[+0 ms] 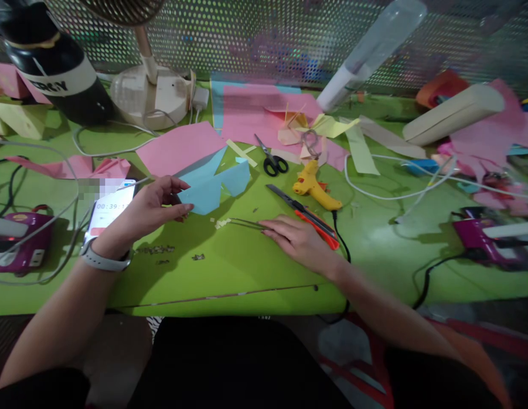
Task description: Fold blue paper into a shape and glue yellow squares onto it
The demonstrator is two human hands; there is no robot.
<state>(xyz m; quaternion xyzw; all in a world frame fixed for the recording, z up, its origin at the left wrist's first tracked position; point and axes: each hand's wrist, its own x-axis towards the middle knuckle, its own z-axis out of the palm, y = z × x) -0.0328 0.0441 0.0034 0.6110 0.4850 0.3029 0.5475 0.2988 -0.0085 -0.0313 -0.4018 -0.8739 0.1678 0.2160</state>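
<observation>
Left hand (163, 200) pinches blue paper (202, 199), right hand (294, 241) on the tweezers (246, 222)!

Thumb and fingertips close on the paper's left edge, curled fingers above, thumb below, and the piece sits over the middle of the green table (246, 272); across from it, right fingers grip the slim metal, tips pointing left, right by small pale scraps (223, 223), contact too fine to call; left forearm angles in from lower left, right forearm low from lower right, beside the utility knife (294, 205).
</observation>
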